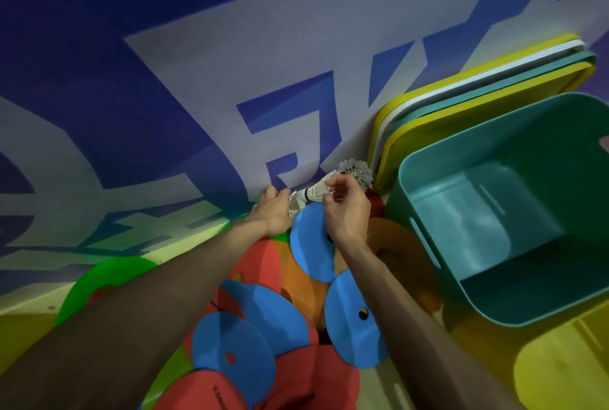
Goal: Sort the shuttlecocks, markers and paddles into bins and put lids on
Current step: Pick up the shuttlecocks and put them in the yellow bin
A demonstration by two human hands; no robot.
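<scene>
My right hand pinches a white shuttlecock by its skirt, close to the wall. More white shuttlecocks lie just behind it. My left hand reaches to the wall's foot, fingers closed on another white shuttlecock. Below both hands lies a heap of flat disc markers, blue, orange, green, mixed with red paddles. An empty teal bin stands to the right.
Several lids, yellow, white and teal, lean against the blue and grey wall behind the teal bin. A yellow bin sits at the lower right on the wooden floor.
</scene>
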